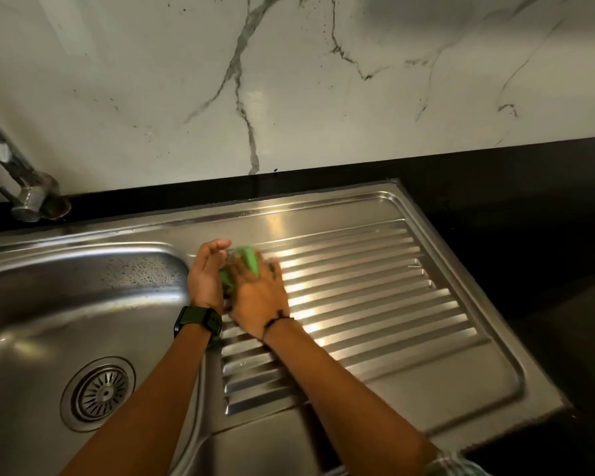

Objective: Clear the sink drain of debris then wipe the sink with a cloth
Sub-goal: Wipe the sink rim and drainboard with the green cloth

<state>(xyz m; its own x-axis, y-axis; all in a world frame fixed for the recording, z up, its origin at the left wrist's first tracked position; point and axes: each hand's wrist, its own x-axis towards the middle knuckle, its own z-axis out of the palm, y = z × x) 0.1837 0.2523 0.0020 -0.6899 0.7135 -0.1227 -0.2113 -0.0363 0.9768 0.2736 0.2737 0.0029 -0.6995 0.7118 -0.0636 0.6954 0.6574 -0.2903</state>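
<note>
No lettering, brand, number or sign can be read anywhere in this view. The dark face of the watch (pixel 198 321) shows no digits, and the steel sink (pixel 83 304), the tap (pixel 31 190) and the marbled wall (pixel 289 80) carry no label or mark that can be made out.

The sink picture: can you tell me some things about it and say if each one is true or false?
1. The green cloth is between both hands. True.
2. The hands are down over the drain. False: they are over the ridged draining board.
3. The left hand has a dark watch on its wrist. True.
4. The tap is on the right. False: it is at the far left.
5. The wall is marble-patterned. True.
</note>
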